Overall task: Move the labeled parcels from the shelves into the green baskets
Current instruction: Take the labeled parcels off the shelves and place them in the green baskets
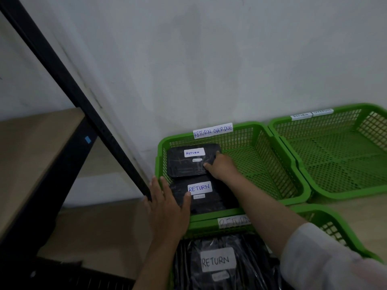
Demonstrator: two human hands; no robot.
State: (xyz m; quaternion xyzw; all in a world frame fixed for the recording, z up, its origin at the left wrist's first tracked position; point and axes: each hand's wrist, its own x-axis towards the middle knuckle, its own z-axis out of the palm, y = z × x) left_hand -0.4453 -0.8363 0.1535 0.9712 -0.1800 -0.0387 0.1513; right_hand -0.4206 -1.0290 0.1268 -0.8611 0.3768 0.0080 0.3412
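The flat black plastic-wrapped parcel labelled RETURN [191,162] lay at the rear of the green perforated plastic basket tagged RETURN OVERDUE [261,164], above a second black parcel [201,195] and beside a black steel shelf post [83,101], where the right hand [222,166] apparently pinched its edge while the left hand [167,208] rested spread open on the basket rim.

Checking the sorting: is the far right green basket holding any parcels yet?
No, the far right green basket shows only bare mesh, while the black parcels lie in the basket labeled RETURN OVERDUE.

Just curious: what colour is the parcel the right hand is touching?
Black, with a white RETURN label: the parcel under the right hand, head view.
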